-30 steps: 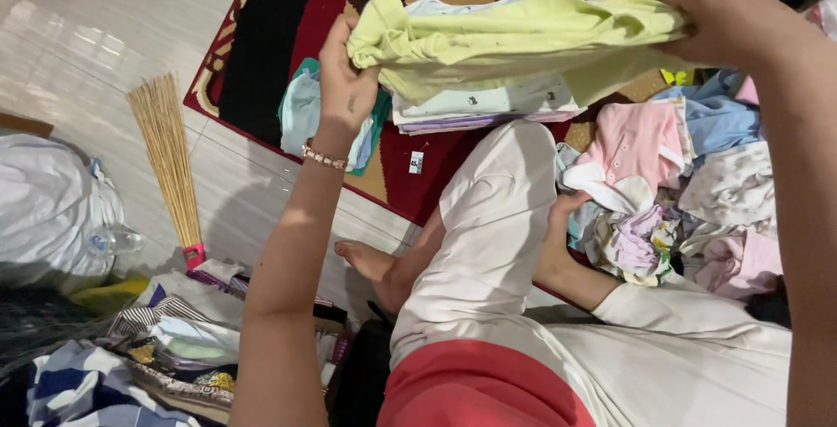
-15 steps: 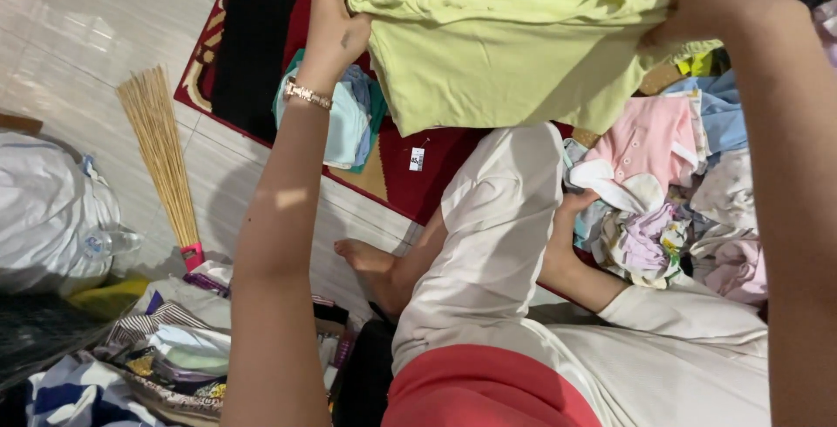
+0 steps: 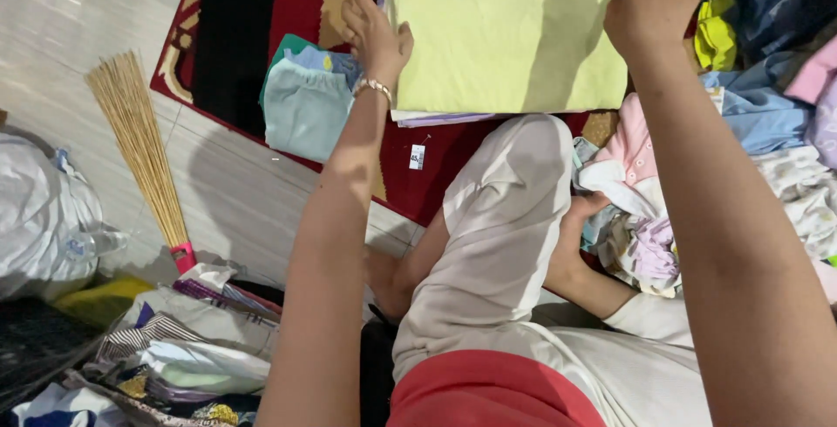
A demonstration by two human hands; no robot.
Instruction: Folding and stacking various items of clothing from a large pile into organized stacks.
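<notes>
A red, black and tan rug (image 3: pixel 253 26) lies over pale floor tiles, a straw broom (image 3: pixel 139 143) beside it. The folded lime-green garment (image 3: pixel 506 34) rests flat on top of a small stack of folded clothes (image 3: pixel 445 117) in front of the knee. Both hands are open, holding nothing: the left hand (image 3: pixel 373 36) touches its left edge, the right hand (image 3: pixel 658 0) its right. It looks light, soft and limp (likely thin cotton), best pinched at 2 corners or lifted from beneath.
</notes>
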